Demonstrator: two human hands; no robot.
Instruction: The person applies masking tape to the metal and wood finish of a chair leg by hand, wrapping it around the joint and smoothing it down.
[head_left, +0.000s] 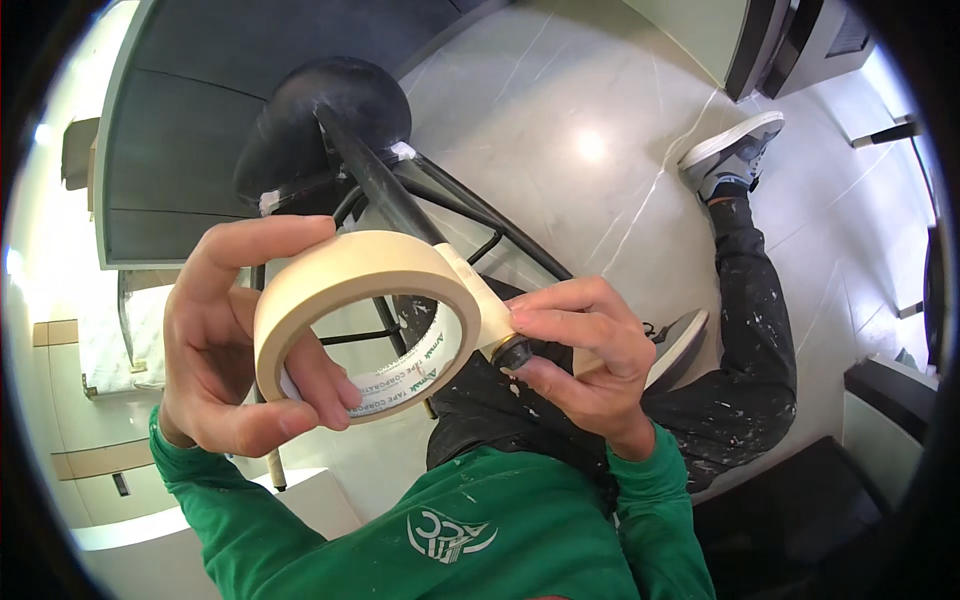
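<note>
Hands [240,340] [585,350] hold tape roll [365,300] above stool [330,120].

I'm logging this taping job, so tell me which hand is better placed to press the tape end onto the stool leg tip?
Probably the right hand: its fingertips already pinch the free tape end at the black leg tip. The left hand is occupied gripping the tape roll.
</note>
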